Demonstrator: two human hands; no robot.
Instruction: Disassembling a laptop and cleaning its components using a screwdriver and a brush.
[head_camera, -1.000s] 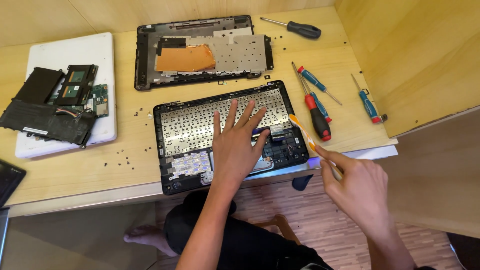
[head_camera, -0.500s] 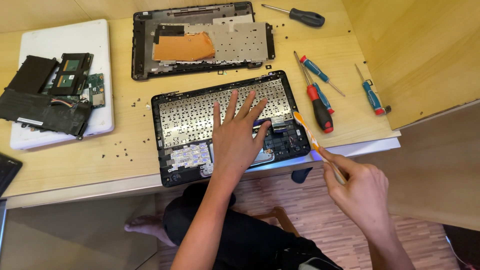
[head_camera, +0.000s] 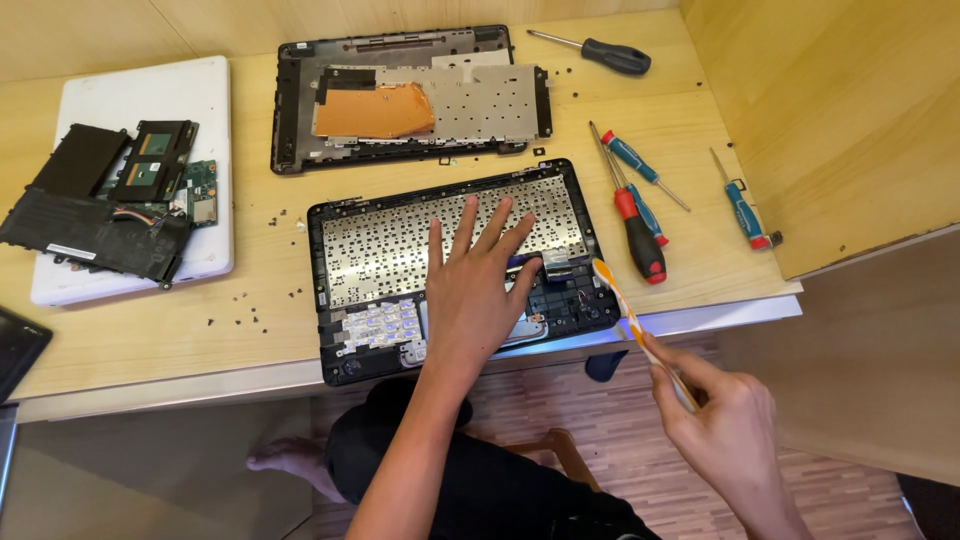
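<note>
- Left hand (head_camera: 470, 295): spread flat, pressing the opened laptop shell (head_camera: 340, 290) at the desk's (head_camera: 700, 270) front edge.
- Right hand (head_camera: 725, 435): gripping an orange-white pry tool (head_camera: 630, 318).
- Risk: the tip may slip and scrape the exposed board.

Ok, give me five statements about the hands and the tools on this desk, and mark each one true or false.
1. The left hand lies flat, fingers spread, on the open laptop base. True.
2. The right hand holds a red-handled screwdriver. False: it holds an orange and white pry tool; the red screwdriver lies on the desk.
3. The pry tool's tip is at the base's right edge. True.
4. The battery lies on the white lid. True.
5. Every screwdriver has a blue handle. False: one is black, one red.
</note>
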